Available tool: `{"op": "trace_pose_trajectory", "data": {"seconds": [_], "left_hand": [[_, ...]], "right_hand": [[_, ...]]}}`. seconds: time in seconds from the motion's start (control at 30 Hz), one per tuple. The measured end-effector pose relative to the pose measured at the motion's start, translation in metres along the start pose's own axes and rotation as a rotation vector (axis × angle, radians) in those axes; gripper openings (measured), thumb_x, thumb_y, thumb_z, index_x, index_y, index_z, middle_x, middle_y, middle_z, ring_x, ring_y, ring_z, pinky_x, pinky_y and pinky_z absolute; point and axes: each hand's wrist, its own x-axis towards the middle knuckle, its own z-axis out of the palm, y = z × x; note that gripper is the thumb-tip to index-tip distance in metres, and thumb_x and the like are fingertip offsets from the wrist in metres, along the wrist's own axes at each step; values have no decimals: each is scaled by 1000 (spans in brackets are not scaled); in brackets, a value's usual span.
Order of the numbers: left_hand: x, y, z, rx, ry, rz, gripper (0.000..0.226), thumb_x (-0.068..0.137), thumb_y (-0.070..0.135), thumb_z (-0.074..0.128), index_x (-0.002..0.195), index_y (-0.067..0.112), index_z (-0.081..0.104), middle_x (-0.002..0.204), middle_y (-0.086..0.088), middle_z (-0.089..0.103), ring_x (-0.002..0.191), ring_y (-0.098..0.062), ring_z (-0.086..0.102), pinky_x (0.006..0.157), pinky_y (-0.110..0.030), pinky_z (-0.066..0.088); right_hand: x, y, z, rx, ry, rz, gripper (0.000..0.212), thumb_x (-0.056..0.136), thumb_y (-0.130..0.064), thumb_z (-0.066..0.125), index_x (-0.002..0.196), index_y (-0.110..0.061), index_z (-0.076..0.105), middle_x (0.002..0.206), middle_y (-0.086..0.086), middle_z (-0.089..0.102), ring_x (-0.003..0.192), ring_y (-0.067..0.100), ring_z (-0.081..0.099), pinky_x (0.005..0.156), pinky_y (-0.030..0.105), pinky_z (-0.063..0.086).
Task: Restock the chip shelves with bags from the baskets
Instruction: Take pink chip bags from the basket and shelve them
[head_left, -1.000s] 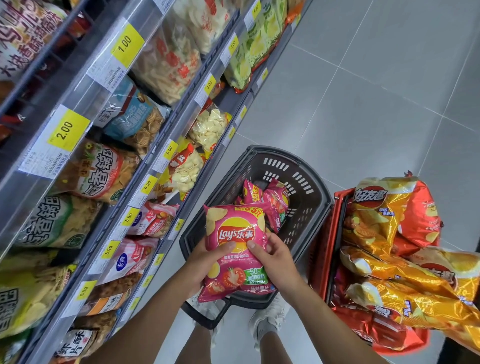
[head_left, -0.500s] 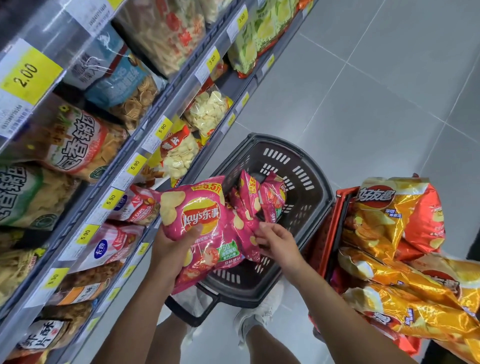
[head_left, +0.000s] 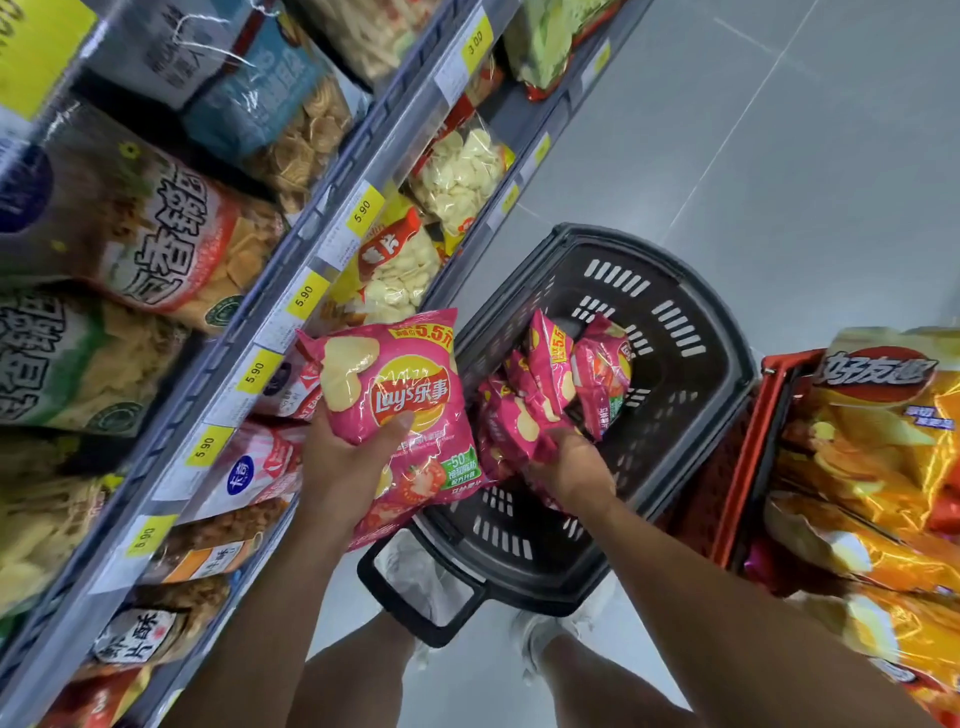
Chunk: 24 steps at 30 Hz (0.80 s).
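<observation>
Far left: tiered grey metal shelves, running up and away along the aisle. Yellow price tags clipped along the rails, most marked 5.90. Packed behind the rails with snack bags, among them a red-and-clear crisp bag with large Chinese lettering.

Just right of the lower rail: glossy pink Lay's chip bag, face up, tomato picture at its lower corner. Held in the left hand, fingers wrapped under and behind, thumb pressed across the logo. Raised off the basket, top edge close to the shelf front, not on a shelf.

Centre: black slotted plastic basket on the floor, handle folded down toward the feet. Inside, more small pink chip bags, standing on edge. Right hand down among them, fingers curled into the nearest pink bag and gripping it.

Right, touching the black one: red plastic mesh basket, heaped above its rim with shiny orange-and-gold chip bags.

Underfoot: pale grey tiled floor, thin grout lines. White shoes below the black basket.
</observation>
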Motion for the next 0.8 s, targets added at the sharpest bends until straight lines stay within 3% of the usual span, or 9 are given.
{"op": "trace_pose_trajectory", "data": {"seconds": [0.1, 0.2, 0.27, 0.4, 0.5, 0.6, 0.67, 0.73, 0.8], "left_hand": [[7, -5, -5, 37, 9, 22, 72, 78, 35, 90, 141, 32, 56, 120, 11, 73, 108, -11, 71, 88, -39, 62], [12, -9, -11, 76, 25, 5, 78, 76, 40, 91, 143, 32, 53, 123, 10, 71, 112, -14, 70, 92, -46, 61], [12, -7, -14, 102, 27, 5, 86, 69, 53, 92, 143, 35, 52, 125, 9, 70, 114, -17, 69, 93, -51, 61], [3, 3, -18, 141, 16, -1, 99, 56, 69, 88, 143, 38, 51, 126, 9, 70, 115, -20, 70, 93, -56, 60], [-13, 18, -18, 159, -8, 6, 89, 69, 55, 91, 146, 36, 49, 125, 9, 70, 115, -20, 68, 97, -54, 58], [-37, 40, -17, 165, -43, 26, 81, 79, 38, 89, 149, 29, 48, 124, 9, 69, 114, -18, 67, 97, -42, 56], [-58, 59, -16, 171, -61, 35, 77, 81, 35, 88, 147, 25, 50, 122, 8, 70, 114, -18, 67, 95, -37, 54], [-79, 80, -15, 177, -75, 50, 69, 80, 36, 88, 139, 27, 53, 118, 12, 69, 113, -18, 66, 97, -36, 52], [-103, 108, -13, 161, -86, 90, 67, 81, 37, 88, 136, 34, 50, 114, 17, 67, 114, -17, 65, 99, -35, 50]], "right_hand": [[13, -3, 17, -129, 9, 72, 53, 86, -55, 74, 123, -26, 51, 104, 0, 67, 93, 23, 69, 83, 42, 60], [10, -8, 17, -325, 81, 70, 29, 101, -22, 59, 129, -17, 53, 111, 5, 67, 101, 24, 69, 85, 39, 60], [8, -6, 14, -365, 134, 69, 28, 103, -9, 54, 130, -17, 55, 108, 5, 66, 98, 24, 68, 79, 36, 59], [-13, -9, -7, -116, 113, 16, 16, 102, -32, 59, 113, -23, 65, 90, -2, 63, 78, 20, 63, 69, 30, 50], [-46, -16, -37, 135, 99, -36, 13, 96, -34, 65, 97, -23, 71, 84, -2, 73, 66, 18, 71, 67, 40, 63], [-89, -27, -74, 344, 201, -56, 18, 91, -25, 69, 74, -21, 68, 71, 2, 71, 63, 22, 72, 64, 46, 62], [-117, -33, -102, 445, 309, -121, 27, 85, -21, 70, 59, -18, 63, 78, 11, 70, 75, 28, 70, 74, 47, 61], [-147, -43, -135, 541, 363, -144, 23, 84, -17, 71, 61, -18, 67, 112, 5, 65, 107, 21, 62, 93, 21, 52], [-177, -51, -167, 607, 390, -136, 18, 87, -9, 69, 72, 1, 66, 134, -4, 52, 123, 10, 50, 79, -4, 38]]}}
